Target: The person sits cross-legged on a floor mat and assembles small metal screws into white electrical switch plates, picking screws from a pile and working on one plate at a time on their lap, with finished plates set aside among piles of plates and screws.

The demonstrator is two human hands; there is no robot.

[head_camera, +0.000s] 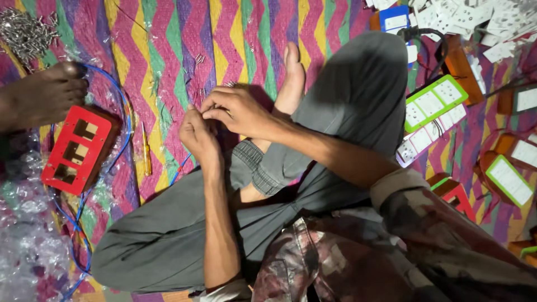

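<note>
A person is sitting cross-legged on a zigzag woven mat (168,45) in pink, green and yellow. Both hands are meeting over the shin: the left hand (198,137) and right hand (235,109) are pinching together on a thin blue wire (180,169), which is trailing down-left from the left hand. A red switch board (78,148) is lying farther left, beside a yellow screwdriver (146,151).

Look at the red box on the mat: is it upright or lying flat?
Lying flat: the red box rests on the mat, its three cutouts facing up.
</note>
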